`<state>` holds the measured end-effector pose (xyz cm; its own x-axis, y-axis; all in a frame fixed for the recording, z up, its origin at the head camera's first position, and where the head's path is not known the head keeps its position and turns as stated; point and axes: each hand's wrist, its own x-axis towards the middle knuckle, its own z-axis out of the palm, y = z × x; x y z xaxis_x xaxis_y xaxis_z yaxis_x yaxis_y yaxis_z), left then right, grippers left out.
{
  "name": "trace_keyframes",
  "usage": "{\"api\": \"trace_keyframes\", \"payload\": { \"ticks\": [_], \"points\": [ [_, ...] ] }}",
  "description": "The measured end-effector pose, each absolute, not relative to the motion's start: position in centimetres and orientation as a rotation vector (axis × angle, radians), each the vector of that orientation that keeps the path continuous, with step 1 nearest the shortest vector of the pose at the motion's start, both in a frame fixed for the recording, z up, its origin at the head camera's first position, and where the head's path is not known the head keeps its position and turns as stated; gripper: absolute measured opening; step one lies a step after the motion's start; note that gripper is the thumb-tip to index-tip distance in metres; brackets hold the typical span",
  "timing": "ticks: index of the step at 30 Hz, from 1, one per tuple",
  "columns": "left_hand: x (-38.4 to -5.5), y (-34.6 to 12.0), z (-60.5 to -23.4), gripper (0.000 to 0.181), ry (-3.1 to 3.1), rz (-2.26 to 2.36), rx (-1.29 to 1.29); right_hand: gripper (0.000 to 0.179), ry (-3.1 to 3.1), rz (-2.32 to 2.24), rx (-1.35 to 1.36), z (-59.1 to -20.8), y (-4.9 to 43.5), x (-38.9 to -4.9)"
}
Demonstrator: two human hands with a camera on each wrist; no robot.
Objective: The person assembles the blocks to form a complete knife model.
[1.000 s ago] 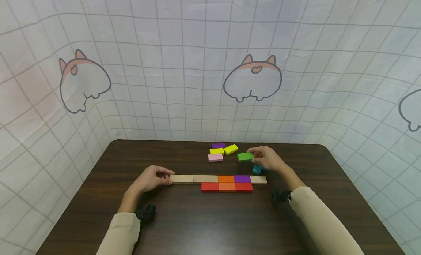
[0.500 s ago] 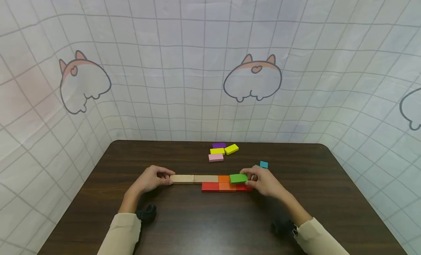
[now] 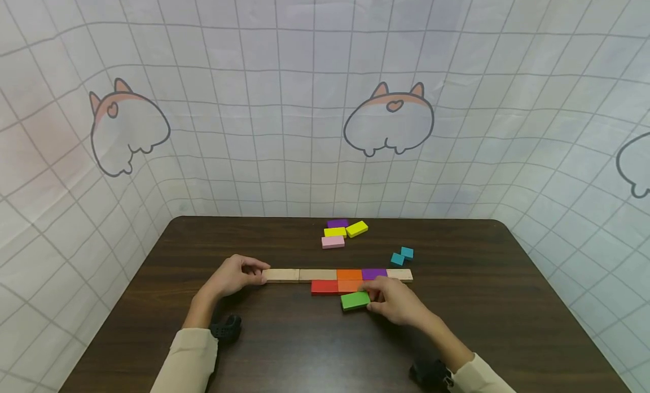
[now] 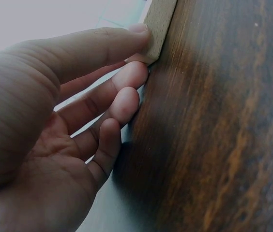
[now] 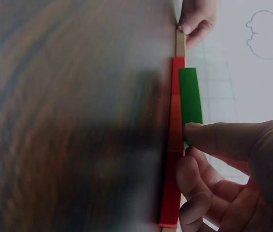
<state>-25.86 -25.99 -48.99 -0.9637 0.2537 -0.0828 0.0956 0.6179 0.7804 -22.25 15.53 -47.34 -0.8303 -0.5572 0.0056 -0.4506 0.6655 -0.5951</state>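
Note:
In the head view, my right hand [image 3: 398, 303] pinches a green block [image 3: 355, 300] by its right end, between thumb and fingers. The right wrist view shows that green block raised over a row of red and orange blocks [image 5: 176, 121]. My left hand [image 3: 231, 277] holds the left end of a plain wooden block [image 3: 281, 276], thumb on its near side in the left wrist view. A second plain block [image 3: 317, 276], an orange block [image 3: 349, 274], a purple block [image 3: 374, 274] and another plain block [image 3: 401, 275] continue that line. My right fingers partly cover the front row's right end.
Behind the line lie a pink block [image 3: 332, 242], two yellow blocks [image 3: 334, 232] and a purple block [image 3: 337, 223]. Two small blue blocks [image 3: 398, 259] sit to the right. A gridded cloth [image 3: 284, 156] hangs behind the dark wooden table [image 3: 244, 353].
My right hand has carried the green block from the back right, over the purple block, toward me to the front of the rows. My left hand has stayed in place.

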Motion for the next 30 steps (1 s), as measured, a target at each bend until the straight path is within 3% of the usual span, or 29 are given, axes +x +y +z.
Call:
{"api": "trace_keyframes", "payload": {
  "ticks": [19, 30],
  "points": [
    [-26.1, -25.9, -48.9, 0.025, 2.649, 1.264, 0.287, 0.017, 2.645, -0.955, -0.861, -47.5, 15.0, -22.0],
    [-25.9, -26.1, -49.0, 0.025, 2.653, 1.268, 0.310, 0.016, 2.692, -0.889, -0.865, -47.5, 13.5, -22.0]
  ]
}}
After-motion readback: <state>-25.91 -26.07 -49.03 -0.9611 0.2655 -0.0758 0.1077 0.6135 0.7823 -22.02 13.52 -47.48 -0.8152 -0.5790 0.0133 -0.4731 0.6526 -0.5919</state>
